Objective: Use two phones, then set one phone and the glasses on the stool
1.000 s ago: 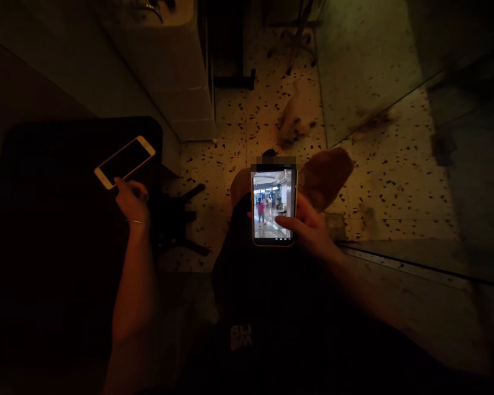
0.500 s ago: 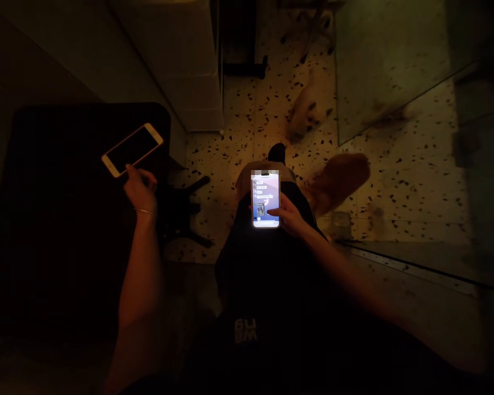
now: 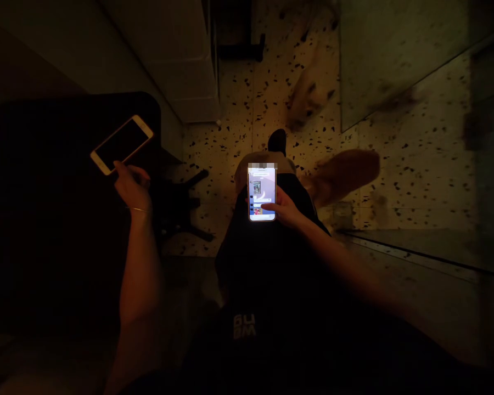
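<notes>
Chat scrolled on smartphone, right hand grasping it, left hand loose beside white phone

The right hand grips the lit phone from its right edge, with the thumb stretched across the lower part of the screen. The right forearm runs from the lower right up to that hand, nearly level and slightly blurred. Well left of the phone, the left hand hangs bent at the wrist, index finger reaching forward and the other fingers seemingly curled, though the dim light makes them hard to read. The left forearm rises almost straight from the bottom edge.
</notes>
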